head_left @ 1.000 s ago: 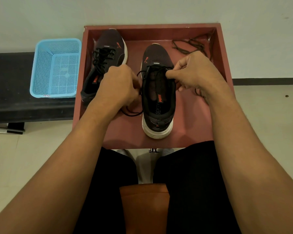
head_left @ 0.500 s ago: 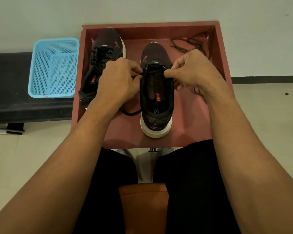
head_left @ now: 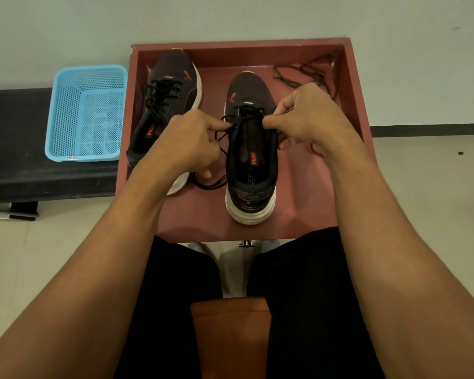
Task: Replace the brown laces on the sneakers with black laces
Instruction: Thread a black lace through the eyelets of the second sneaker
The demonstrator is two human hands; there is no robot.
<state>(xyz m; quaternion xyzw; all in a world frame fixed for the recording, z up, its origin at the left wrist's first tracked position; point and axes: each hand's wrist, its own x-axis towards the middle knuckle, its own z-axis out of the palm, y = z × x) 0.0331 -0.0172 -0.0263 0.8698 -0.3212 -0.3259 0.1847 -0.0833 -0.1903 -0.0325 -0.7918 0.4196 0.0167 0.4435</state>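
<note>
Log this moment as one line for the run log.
step: lacing centre sneaker | left hand: pinches black lace | right hand: pinches lace | left sneaker: laced black | brown laces: tray back corner

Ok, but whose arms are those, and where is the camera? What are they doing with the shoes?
No machine here: those are a person's own arms. The camera sits on their head, looking down, so you see what they see. On a red tray lie two dark sneakers. The left sneaker already has black laces. The left hand and right hand pinch a black lace on the right sneaker. Brown laces lie in the tray's far corner. A blue basket sits beside it.
</note>
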